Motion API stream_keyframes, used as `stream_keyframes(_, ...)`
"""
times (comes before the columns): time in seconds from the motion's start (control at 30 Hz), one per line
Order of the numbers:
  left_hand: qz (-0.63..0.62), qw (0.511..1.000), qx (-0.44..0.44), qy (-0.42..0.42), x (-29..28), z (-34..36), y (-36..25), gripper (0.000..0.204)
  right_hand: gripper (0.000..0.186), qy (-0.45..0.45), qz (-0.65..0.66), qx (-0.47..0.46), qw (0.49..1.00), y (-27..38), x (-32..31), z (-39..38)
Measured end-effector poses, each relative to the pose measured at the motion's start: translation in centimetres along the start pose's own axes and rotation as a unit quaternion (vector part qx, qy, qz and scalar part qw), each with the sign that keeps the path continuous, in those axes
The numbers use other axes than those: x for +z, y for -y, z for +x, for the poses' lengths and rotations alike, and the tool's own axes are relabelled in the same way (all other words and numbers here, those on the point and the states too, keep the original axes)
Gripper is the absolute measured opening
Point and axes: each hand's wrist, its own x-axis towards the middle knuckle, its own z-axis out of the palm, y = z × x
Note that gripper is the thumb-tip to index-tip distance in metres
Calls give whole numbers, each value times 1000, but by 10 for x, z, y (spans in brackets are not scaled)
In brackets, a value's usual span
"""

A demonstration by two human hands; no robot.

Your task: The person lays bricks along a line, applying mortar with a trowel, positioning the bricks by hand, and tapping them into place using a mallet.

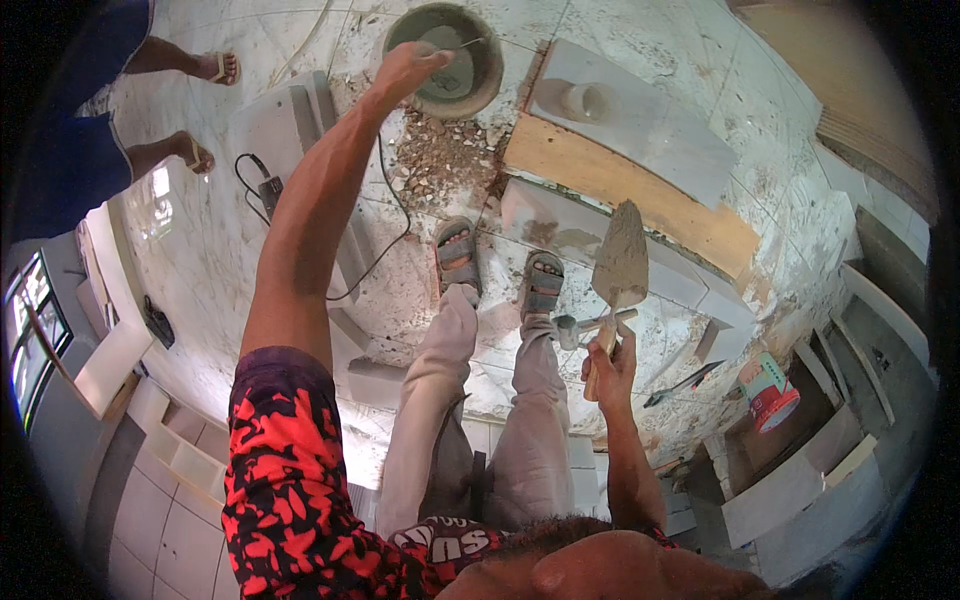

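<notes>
My right hand grips the wooden handle of a trowel. Grey wet mortar coats its pointed blade, held up to the right of my feet. My left arm reaches far forward, and its hand is closed over the near-left side of a round mortar bucket. From those fingers a thin wire-like piece sticks out to the right; I cannot tell whether it is part of the bucket. Grey mortar lies inside the bucket. A hammer-like tool rests on the floor beneath the trowel.
Broken rubble lies before my sandals. A wooden board and grey slab are at right. A black cable crosses the floor. Another person's foot is at left. A red-green container stands right.
</notes>
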Motion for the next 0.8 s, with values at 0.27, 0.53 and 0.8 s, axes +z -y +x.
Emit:
stream_keyframes(0.27, -75, 987, -144, 6, -45, -153, -68, 49, 47, 10, 8, -19, 1000, -5, -79, -67)
stream_keyframes(0.53, -223, 904, -345, -117, -19, -367, -141, 41, 51, 56, -92, -46, 993, -7, -145, -72)
stream_keyframes(0.8, -267, 869, -388, -149, 83, -525, -125, 34, 49, -10, -134, 37, 990, -98, -245, -94)
